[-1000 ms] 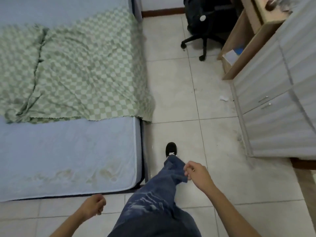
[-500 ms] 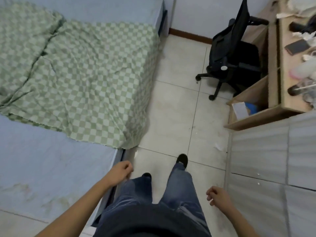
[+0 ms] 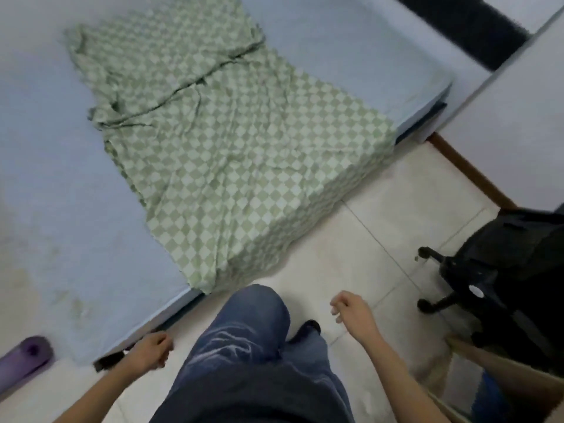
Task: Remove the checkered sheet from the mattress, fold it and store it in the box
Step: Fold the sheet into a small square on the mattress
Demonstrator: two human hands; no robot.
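on the mattress (image 3: pixel 55 166) the sheet (image 3: pixel 232 154) lies rumpled, bunched into a ridge at its far end, with its near edge draped over the side and down towards the floor (image 3: pixel 360 239). its folds look the same as a second ago; what has changed is the person. they have walked up along the bed and turned to face it, so the sheet's hanging corner, which was well ahead of them, now sits just beyond the raised knee (image 3: pixel 253 325). the chair (image 3: pixel 488 270) that was in front is now off to the right, and a purple roll (image 3: pixel 24 358) has come into view at the mattress's near corner.

the left hand (image 3: pixel 149 351), which half a second ago swung out over the mattress edge, is now back by the thigh, fingers loosely curled and grasping nothing. the right hand (image 3: pixel 351 311) hangs over the floor, also loosely curled and empty.

so the approach looks nearly done, but the removal itself has not begun: neither of the hands touches the sheet. the near corner seems the natural first grasp. the box is not in view.
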